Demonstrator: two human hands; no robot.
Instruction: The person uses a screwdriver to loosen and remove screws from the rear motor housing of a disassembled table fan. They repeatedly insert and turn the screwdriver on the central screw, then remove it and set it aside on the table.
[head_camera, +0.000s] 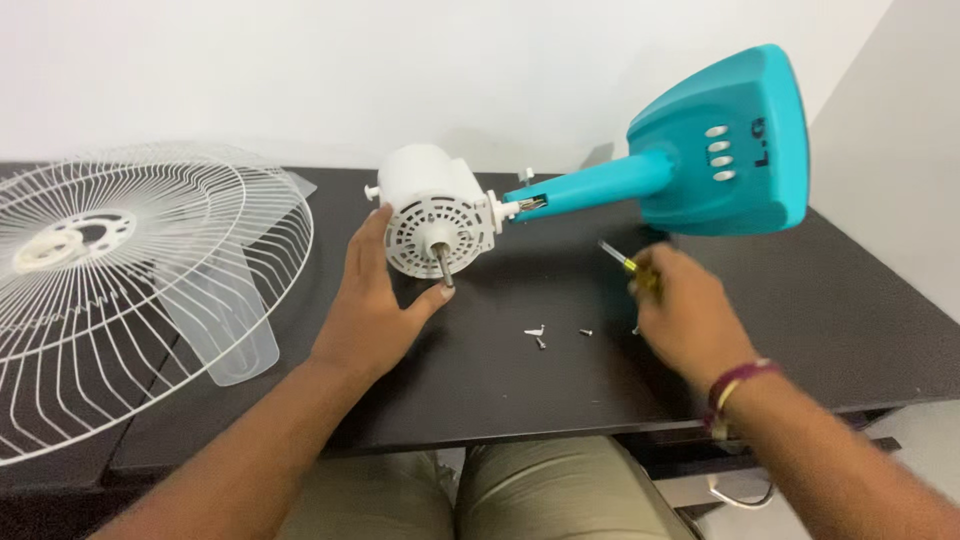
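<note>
My left hand (375, 305) lies partly open against the white motor housing (435, 210), fingers up its left side and thumb tip by the bare metal shaft (443, 265) that juts toward me. My right hand (680, 315) is blurred but closed around a screwdriver (625, 265), its thin blade pointing up and left toward the teal neck (590, 190). The housing lies on its side at the back middle of the dark worktop (560, 390), joined by that neck to the teal base (725, 140), which tips up off the surface at the right.

A few loose screws (560, 333) lie between my hands, near the right one. I judge these the weak point: a sweep of my right wrist could flick them off the front edge, which is near. The raised base looks top-heavy; if my left hand eases off, the whole fan body may roll or swing. The screwdriver tip could also slip at the neck joint.

To the left, the white wire grille (130, 290) rests over a clear blade (220, 320) and overhangs the worktop's left end, so little room there. The open dark surface lies in front of and right of the screws.
</note>
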